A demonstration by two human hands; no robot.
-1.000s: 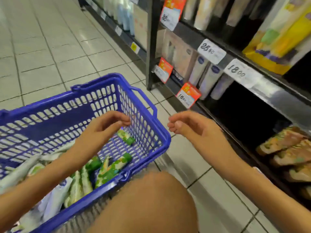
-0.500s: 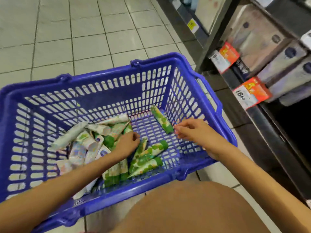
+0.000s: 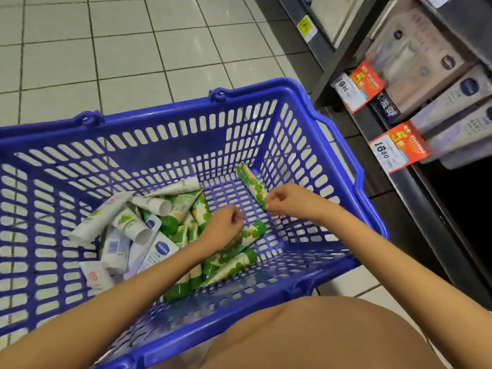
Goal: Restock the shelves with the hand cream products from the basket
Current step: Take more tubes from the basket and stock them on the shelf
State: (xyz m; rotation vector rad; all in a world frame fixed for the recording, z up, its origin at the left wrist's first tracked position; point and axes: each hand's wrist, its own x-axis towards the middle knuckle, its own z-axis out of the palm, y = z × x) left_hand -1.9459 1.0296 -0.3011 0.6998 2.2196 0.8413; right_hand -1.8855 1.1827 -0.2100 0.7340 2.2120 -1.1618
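Head view showed a bare knee [image 3: 319, 339] nearest, and just past it the blue basket [image 3: 371, 225]. Inside, the left hand [image 3: 226, 226] sat with curled fingers over a heap of green and white hand cream tubes [image 3: 183, 209]; whether it gripped one could not be told. A little farther in, the right hand [image 3: 290, 202] pinched the near end of a lone green tube [image 3: 251, 183] by the basket's right wall. Beyond lay tiled floor [image 3: 133, 49], and to the right the shelf [image 3: 420, 193] with orange price tags [image 3: 399, 147].
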